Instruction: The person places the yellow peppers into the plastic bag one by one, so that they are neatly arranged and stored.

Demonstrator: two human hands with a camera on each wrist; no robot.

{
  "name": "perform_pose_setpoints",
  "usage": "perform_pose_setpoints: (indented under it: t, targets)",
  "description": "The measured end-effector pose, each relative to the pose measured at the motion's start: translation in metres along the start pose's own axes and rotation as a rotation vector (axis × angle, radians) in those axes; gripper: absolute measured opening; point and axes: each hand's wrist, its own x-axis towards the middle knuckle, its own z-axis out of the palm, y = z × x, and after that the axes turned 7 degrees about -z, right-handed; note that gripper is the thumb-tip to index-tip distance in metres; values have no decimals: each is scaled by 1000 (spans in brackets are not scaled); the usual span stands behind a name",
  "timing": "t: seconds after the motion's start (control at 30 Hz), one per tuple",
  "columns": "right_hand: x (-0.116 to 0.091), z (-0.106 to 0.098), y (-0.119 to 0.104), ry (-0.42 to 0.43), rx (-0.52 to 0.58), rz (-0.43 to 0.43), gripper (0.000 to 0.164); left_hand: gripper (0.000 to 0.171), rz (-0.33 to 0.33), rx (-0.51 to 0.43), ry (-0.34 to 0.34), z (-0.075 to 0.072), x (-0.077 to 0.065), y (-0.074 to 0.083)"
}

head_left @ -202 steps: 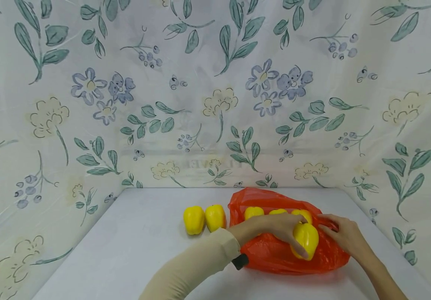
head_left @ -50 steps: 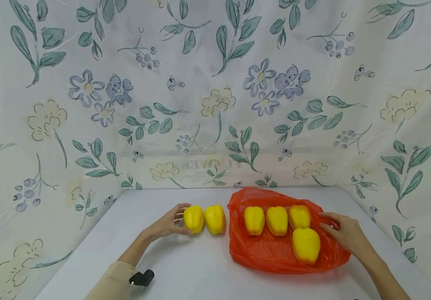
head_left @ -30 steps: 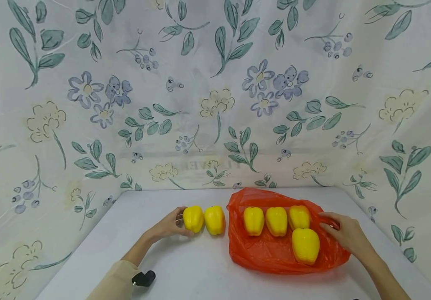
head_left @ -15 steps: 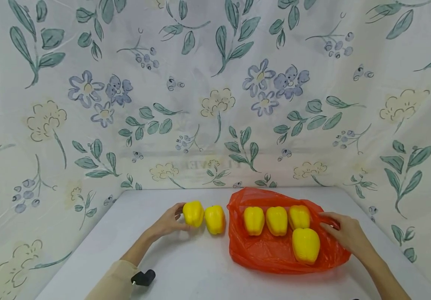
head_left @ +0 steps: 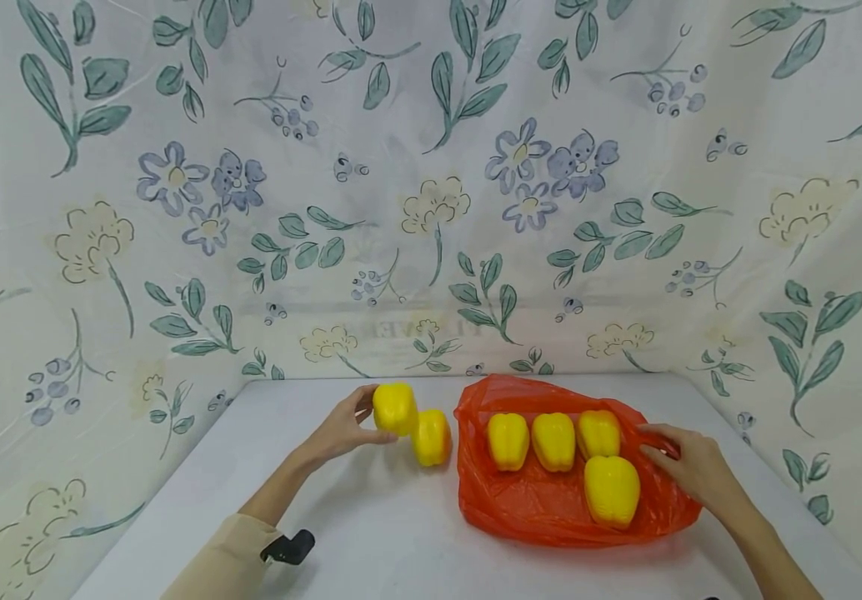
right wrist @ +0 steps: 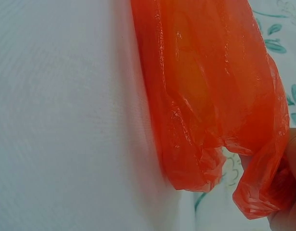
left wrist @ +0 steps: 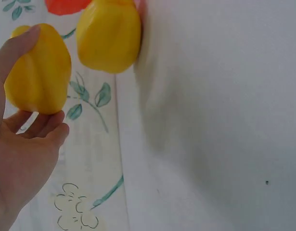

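My left hand (head_left: pixel 341 429) grips a yellow bell pepper (head_left: pixel 395 409) between thumb and fingers, raised off the table. In the left wrist view the thumb lies over one side of that pepper (left wrist: pixel 42 72) and the fingertips under its end. A second yellow bell pepper (head_left: pixel 431 438) stands on the table just right of it. My right hand (head_left: pixel 689 471) pinches the right edge of a red plastic bag (head_left: pixel 528 508). Several yellow bell peppers (head_left: pixel 612 492) sit in the bag. The right wrist view shows the bag's bunched edge (right wrist: pixel 263 192) in the fingers, which are mostly cut off by the frame.
A white table (head_left: pixel 371 533) carries everything. Floral-patterned sheeting (head_left: pixel 431 208) hangs behind the table and along both sides. A black wrist device (head_left: pixel 288 547) sits at the left sleeve cuff.
Earlier my left hand set a pepper in the bag, then moved to the left pair and took hold of the leftmost pepper. It has since risen off the table. My right hand stays on the bag.
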Motion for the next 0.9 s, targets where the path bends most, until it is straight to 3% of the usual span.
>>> perform_pose_setpoints:
  t: [0.33, 0.57, 0.9]
  targets:
    - [0, 1, 0, 3, -1, 2, 39, 89, 104, -20, 20, 10, 8, 42]
    - [0, 0, 0, 15, -10, -15, 38, 89, 160, -27, -79, 33, 11, 74]
    - [0, 0, 2, 25, -9, -32, 37, 88, 226, 14, -201, 68, 14, 107]
